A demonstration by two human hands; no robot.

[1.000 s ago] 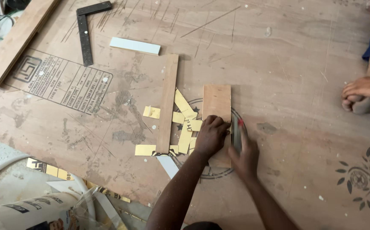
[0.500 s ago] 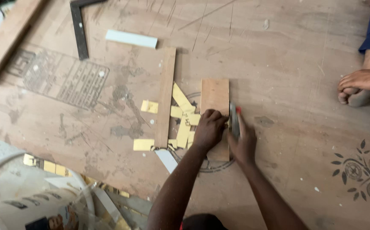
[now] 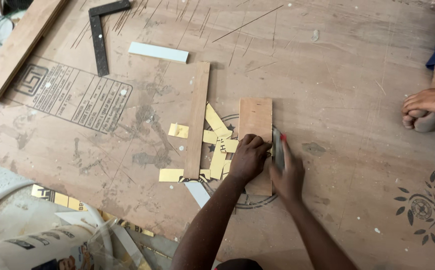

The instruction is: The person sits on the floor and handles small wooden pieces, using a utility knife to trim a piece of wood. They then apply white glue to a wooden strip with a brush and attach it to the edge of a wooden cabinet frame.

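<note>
Hands [image 3: 270, 162] hide, perhaps, the tool's [image 3: 278, 150] blade.
</note>
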